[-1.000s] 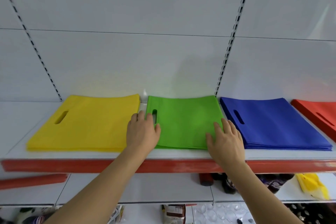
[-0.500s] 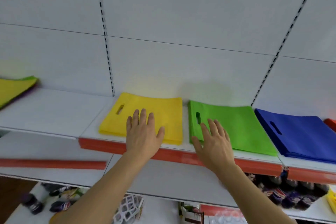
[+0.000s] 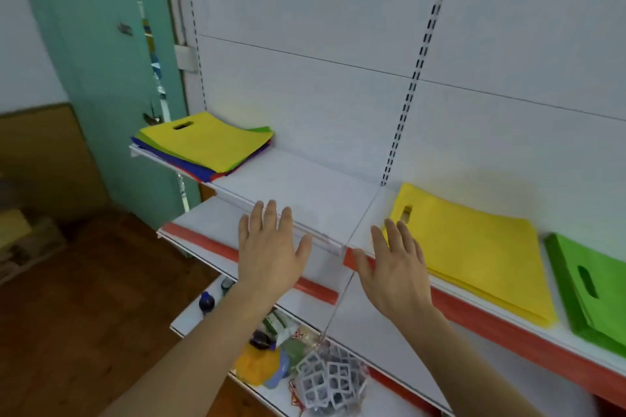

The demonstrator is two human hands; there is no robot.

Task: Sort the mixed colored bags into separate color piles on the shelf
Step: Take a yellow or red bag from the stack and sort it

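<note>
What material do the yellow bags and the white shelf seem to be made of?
Yellow bags: probably non-woven fabric, matte; thin flat sheets with a die-cut handle slot and no shine. The blur hides any weave.

Shelf: likely painted metal, smooth and slightly glossy white; a slotted upright runs up the back panel. The material under the paint cannot be told.
</note>
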